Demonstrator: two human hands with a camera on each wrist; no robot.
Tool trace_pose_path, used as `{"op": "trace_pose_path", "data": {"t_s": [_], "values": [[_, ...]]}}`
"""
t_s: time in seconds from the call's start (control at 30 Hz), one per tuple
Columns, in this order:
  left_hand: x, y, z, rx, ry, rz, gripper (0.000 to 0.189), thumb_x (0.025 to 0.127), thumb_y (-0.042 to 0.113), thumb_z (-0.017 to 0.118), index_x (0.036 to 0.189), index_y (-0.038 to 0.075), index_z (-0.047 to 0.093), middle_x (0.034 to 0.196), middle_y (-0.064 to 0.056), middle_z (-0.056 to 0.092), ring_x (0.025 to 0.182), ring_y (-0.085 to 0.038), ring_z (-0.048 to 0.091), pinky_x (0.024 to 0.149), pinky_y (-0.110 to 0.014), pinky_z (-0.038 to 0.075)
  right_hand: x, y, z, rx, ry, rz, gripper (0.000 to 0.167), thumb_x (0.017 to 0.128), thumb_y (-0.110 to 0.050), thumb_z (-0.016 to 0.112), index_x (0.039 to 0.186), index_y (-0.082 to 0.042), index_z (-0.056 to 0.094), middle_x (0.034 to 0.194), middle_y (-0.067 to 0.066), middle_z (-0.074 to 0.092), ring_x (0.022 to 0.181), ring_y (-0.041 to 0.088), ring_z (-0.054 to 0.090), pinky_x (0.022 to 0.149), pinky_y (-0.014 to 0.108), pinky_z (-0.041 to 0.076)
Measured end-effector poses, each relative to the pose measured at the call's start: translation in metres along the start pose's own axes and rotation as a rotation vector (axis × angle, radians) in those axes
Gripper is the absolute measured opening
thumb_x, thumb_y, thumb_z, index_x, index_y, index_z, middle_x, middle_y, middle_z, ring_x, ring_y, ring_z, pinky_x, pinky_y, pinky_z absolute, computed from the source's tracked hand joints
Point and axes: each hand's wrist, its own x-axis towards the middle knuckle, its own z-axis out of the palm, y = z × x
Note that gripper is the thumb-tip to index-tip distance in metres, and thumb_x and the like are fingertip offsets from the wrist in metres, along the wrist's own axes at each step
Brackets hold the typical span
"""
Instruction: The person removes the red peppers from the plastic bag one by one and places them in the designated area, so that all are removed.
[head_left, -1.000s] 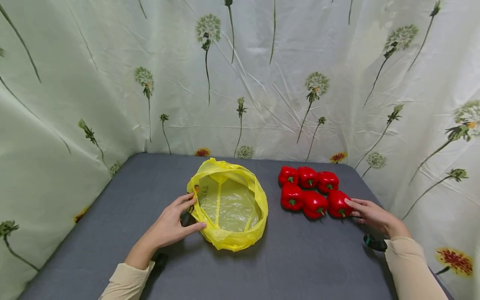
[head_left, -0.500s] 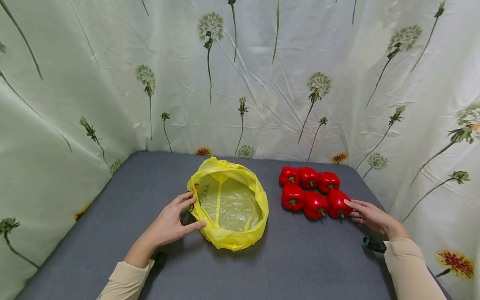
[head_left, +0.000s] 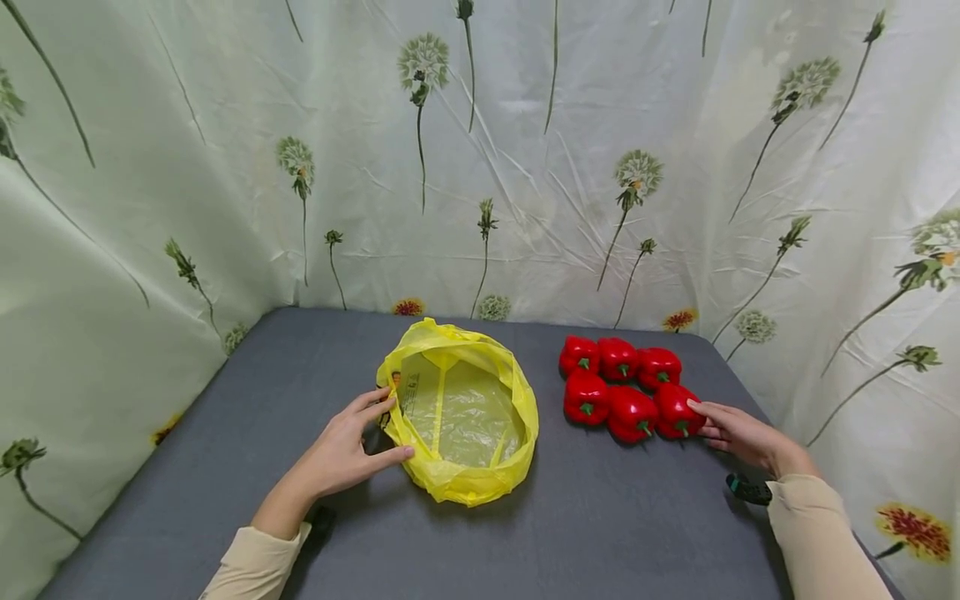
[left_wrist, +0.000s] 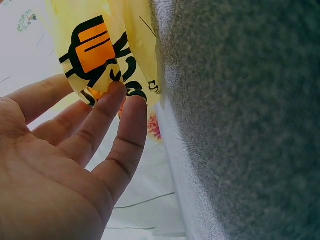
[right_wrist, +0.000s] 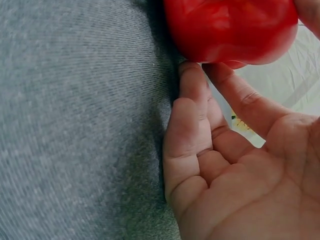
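A yellow plastic bag point(head_left: 472, 485) stands on the grey cloth with its mouth spread wide and its rim folded outward. My left hand point(head_left: 337, 454) rests against its left side, fingers and thumb extended. In the left wrist view, those fingertips point(left_wrist: 117, 92) touch the bag's black-and-orange print. At the right, my right hand point(head_left: 742, 433) reaches the front-right red bell pepper point(head_left: 675, 408). Its thumb lies on the upper side and its fingers at the lower side. The right wrist view shows the fingertips point(right_wrist: 191, 72) right at the pepper's underside, close to the cloth.
More red bell peppers point(head_left: 632, 411) sit packed in two rows beside the touched one, with green stems showing. A grey cloth point(head_left: 570, 533) covers the table. A white curtain printed with dandelions point(head_left: 525, 183) rises behind and along both sides.
Both hands, the bag and the peppers keep their places. The head view shifts only slightly.
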Motion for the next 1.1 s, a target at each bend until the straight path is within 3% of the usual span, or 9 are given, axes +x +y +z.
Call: {"op": "trace_pose_path", "data": {"t_s": [0.1,0.3,0.5,0.67,0.83,0.93,1.1], "values": [[0.000,0.000,0.000,0.000,0.008,0.002,0.090,0.091,0.056,0.081,0.155,0.000,0.054,0.168,-0.017,0.044,0.150,-0.047,0.047,0.112,-0.070,0.045,0.001,0.000,0.000,0.005,-0.001,0.004,0.055,0.115,-0.046,0.039,0.146,0.000,0.043,0.100,-0.012,0.057,0.097,0.002,0.059,0.089,0.022,0.053],[0.002,0.002,0.001,-0.010,-0.005,0.001,0.090,0.091,0.058,0.080,0.156,0.001,0.055,0.168,-0.016,0.045,0.150,-0.047,0.048,0.113,-0.070,0.045,0.002,0.001,-0.001,-0.016,0.009,0.029,0.069,0.115,-0.047,0.036,0.153,0.011,0.033,0.104,-0.011,0.056,0.099,0.002,0.058,0.089,0.021,0.052],[0.003,0.004,-0.001,-0.006,-0.008,0.004,0.089,0.091,0.057,0.081,0.156,0.002,0.055,0.168,-0.016,0.045,0.150,-0.047,0.048,0.112,-0.069,0.046,0.003,0.002,-0.001,-0.002,0.025,0.038,0.050,0.115,-0.047,0.038,0.135,-0.003,0.050,0.101,-0.010,0.055,0.099,0.002,0.057,0.089,0.020,0.052],[0.004,0.002,0.000,-0.008,-0.010,0.010,0.089,0.091,0.057,0.081,0.155,0.002,0.055,0.167,-0.016,0.045,0.149,-0.047,0.048,0.112,-0.070,0.046,0.002,0.001,0.001,-0.005,0.033,0.041,0.051,0.114,-0.049,0.039,0.135,-0.003,0.050,0.102,-0.009,0.055,0.100,0.001,0.058,0.089,0.020,0.052],[0.002,0.001,-0.001,-0.015,0.007,0.014,0.088,0.091,0.056,0.081,0.156,0.003,0.055,0.168,-0.017,0.044,0.150,-0.048,0.047,0.112,-0.071,0.045,-0.002,-0.003,0.005,-0.012,0.036,0.042,0.064,0.113,-0.052,0.040,0.142,0.005,0.045,0.104,-0.010,0.058,0.100,0.000,0.059,0.089,0.019,0.053],[0.001,0.001,-0.004,-0.011,0.028,0.015,0.086,0.091,0.055,0.082,0.155,0.003,0.057,0.168,-0.017,0.044,0.150,-0.048,0.048,0.111,-0.072,0.046,-0.003,-0.006,0.004,-0.008,0.026,0.038,0.082,0.114,-0.055,0.037,0.154,0.015,0.030,0.111,-0.010,0.059,0.101,-0.003,0.060,0.091,0.019,0.054],[0.000,0.002,-0.015,0.015,0.063,0.006,0.084,0.090,0.053,0.084,0.153,0.005,0.059,0.167,-0.018,0.044,0.149,-0.048,0.048,0.111,-0.072,0.045,-0.007,-0.009,0.004,-0.004,0.003,0.033,0.093,0.114,-0.058,0.033,0.157,0.023,0.019,0.118,-0.006,0.062,0.101,-0.006,0.063,0.092,0.018,0.057]]}}
